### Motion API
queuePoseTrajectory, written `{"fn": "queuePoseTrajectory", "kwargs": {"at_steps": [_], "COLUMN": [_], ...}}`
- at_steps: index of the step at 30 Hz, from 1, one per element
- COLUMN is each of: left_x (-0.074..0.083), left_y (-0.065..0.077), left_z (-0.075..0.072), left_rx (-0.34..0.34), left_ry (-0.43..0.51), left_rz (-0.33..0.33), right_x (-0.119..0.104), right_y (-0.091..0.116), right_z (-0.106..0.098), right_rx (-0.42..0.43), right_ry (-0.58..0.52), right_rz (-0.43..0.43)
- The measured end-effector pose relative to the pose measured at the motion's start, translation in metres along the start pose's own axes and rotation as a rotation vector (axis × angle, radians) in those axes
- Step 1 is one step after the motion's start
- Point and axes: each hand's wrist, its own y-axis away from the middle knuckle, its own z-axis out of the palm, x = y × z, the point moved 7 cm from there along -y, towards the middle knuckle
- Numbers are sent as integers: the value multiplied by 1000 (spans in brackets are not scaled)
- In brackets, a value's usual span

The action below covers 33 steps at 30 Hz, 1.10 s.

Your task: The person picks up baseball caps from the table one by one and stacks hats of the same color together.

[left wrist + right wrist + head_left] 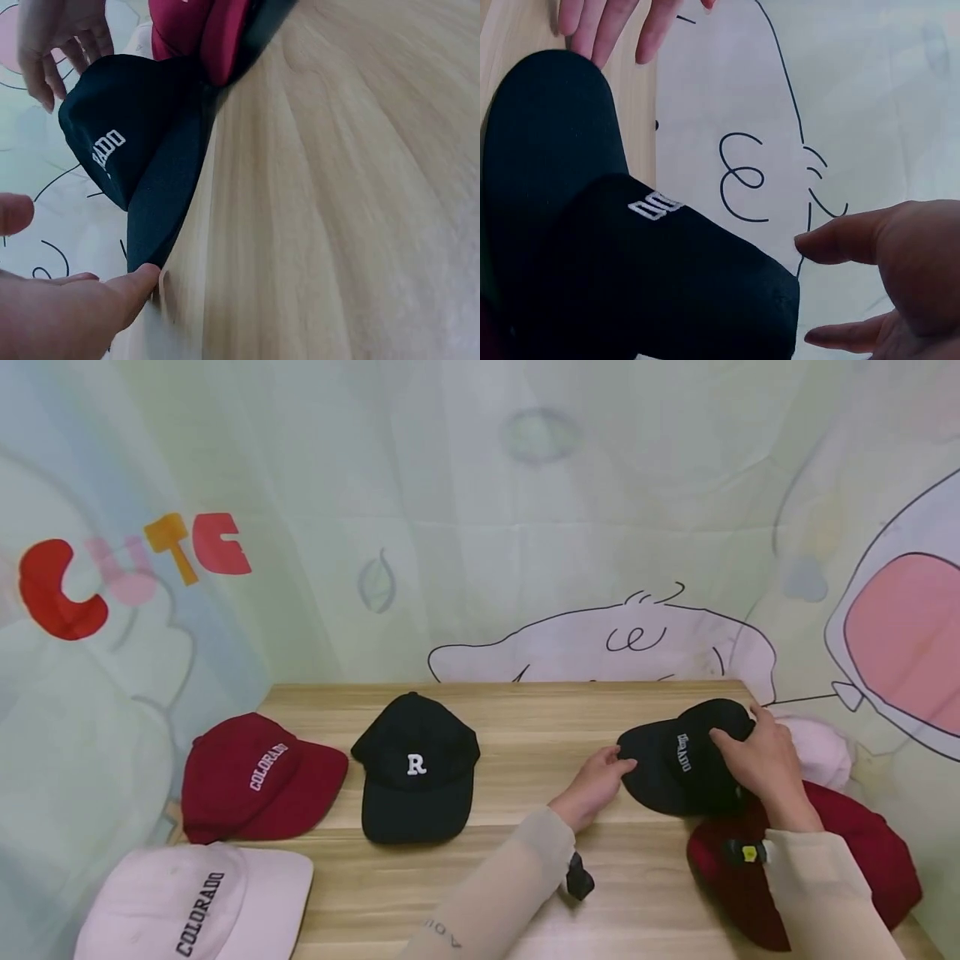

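A black baseball cap (663,768) with white "COLORADO" lettering rests on the wooden table between my two hands, its brim towards the left. My left hand (596,781) is at the tip of the brim; in the left wrist view a fingertip (150,274) touches the brim's edge while the thumb stands apart from it. My right hand (765,760) is spread at the back of the crown. The right wrist view shows its thumb (840,238) and a finger held apart beside the crown.
Under my right forearm lies a dark red cap (862,852), with a pale pink cap (813,747) behind it. To the left are a black "R" cap (416,793), a red cap (255,781) and a pink cap (195,902). A printed curtain (480,527) hangs behind the table (540,718).
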Motion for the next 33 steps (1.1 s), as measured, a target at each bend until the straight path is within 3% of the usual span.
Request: {"fn": "queuePoseTrajectory", "kwargs": {"at_steps": [9, 16, 25, 33], "left_x": [-3, -5, -11, -11], "left_y": [4, 19, 43, 63], "left_z": [-7, -25, -61, -99], "left_rx": [-11, -37, -81, -123], "left_ry": [213, 367, 388, 398], "left_rz": [-44, -61, -73, -39], "right_x": [-10, -31, -63, -91], "right_y": [0, 6, 11, 22], "right_z": [1, -4, 0, 13], "right_rx": [8, 31, -57, -248], "right_ry": [-95, -231, -381, -474], "right_rz": [-83, -161, -209, -257]}}
